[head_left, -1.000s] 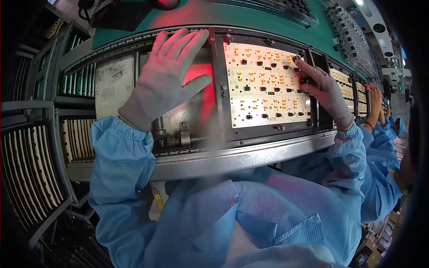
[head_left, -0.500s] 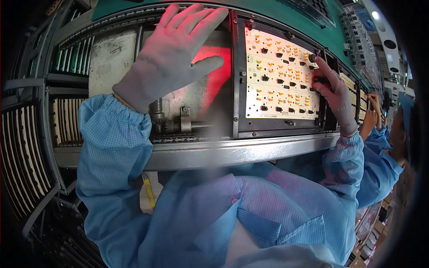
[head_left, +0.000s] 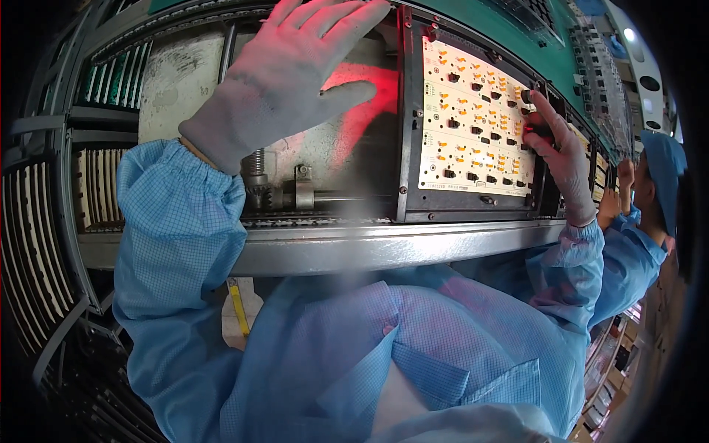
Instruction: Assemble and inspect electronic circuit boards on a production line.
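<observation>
- At the far left, pale boards (head_left: 33, 251) are held on edge in a metal rack (head_left: 33, 139); green boards (head_left: 114, 77) are lined up on edge farther back;
- along the top, a green mat (head_left: 509, 37) is seen; clear plastic trays (head_left: 594, 70) are set toward its right end;
- at the right, a blue cap (head_left: 665, 166) and blue smock (head_left: 628, 266) are worn by a co-worker (head_left: 646, 236);
- at lower left, a yellow strip (head_left: 240, 306) is seen.
</observation>
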Action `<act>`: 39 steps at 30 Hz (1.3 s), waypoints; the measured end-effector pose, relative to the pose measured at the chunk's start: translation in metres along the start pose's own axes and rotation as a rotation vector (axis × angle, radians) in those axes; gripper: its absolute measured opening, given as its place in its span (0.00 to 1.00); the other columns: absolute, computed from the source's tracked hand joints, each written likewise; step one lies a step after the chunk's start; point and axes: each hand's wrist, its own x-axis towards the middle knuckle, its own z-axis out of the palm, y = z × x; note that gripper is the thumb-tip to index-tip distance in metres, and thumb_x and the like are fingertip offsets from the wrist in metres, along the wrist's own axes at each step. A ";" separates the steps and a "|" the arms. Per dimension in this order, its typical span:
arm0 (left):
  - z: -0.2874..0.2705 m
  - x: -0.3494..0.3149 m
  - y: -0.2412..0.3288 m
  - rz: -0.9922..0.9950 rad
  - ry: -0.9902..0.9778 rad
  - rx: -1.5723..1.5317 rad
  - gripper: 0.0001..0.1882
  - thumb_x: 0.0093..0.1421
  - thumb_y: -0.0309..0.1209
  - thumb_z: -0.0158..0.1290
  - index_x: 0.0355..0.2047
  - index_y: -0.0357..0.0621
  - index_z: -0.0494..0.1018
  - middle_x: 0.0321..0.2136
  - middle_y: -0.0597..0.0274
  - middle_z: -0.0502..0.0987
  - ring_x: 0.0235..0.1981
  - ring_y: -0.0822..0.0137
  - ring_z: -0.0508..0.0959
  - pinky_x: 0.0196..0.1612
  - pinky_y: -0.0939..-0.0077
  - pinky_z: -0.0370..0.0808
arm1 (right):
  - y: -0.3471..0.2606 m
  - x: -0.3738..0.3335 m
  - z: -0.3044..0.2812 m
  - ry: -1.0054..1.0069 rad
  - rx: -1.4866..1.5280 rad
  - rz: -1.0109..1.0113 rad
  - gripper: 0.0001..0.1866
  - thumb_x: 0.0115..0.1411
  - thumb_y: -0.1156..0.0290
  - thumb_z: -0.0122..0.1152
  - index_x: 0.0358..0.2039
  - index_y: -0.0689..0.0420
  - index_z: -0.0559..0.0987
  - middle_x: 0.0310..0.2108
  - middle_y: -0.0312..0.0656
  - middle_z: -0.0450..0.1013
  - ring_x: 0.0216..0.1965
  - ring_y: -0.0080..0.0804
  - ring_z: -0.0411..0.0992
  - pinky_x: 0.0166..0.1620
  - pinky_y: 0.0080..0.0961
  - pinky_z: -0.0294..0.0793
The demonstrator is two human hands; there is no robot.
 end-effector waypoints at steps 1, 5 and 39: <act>0.000 0.000 0.000 0.027 0.021 0.038 0.41 0.58 0.45 0.58 0.63 0.29 0.58 0.56 0.41 0.68 0.60 0.44 0.65 0.63 0.44 0.57 | 0.000 0.001 0.000 -0.008 -0.009 0.006 0.36 0.59 0.84 0.59 0.68 0.49 0.65 0.48 0.38 0.75 0.47 0.23 0.72 0.53 0.21 0.71; 0.057 0.004 -0.046 0.500 0.653 -0.112 0.41 0.57 0.43 0.60 0.62 0.29 0.59 0.55 0.41 0.68 0.59 0.43 0.65 0.62 0.46 0.59 | -0.004 0.014 -0.006 -0.068 -0.232 -0.193 0.38 0.56 0.82 0.61 0.67 0.48 0.65 0.50 0.41 0.75 0.47 0.28 0.75 0.52 0.25 0.73; 0.017 -0.010 -0.023 0.049 0.081 0.011 0.41 0.54 0.41 0.60 0.62 0.31 0.60 0.54 0.44 0.70 0.58 0.47 0.67 0.65 0.52 0.58 | 0.015 -0.001 -0.018 -0.034 -0.555 -0.424 0.19 0.58 0.77 0.62 0.51 0.54 0.79 0.54 0.44 0.74 0.51 0.44 0.75 0.51 0.32 0.74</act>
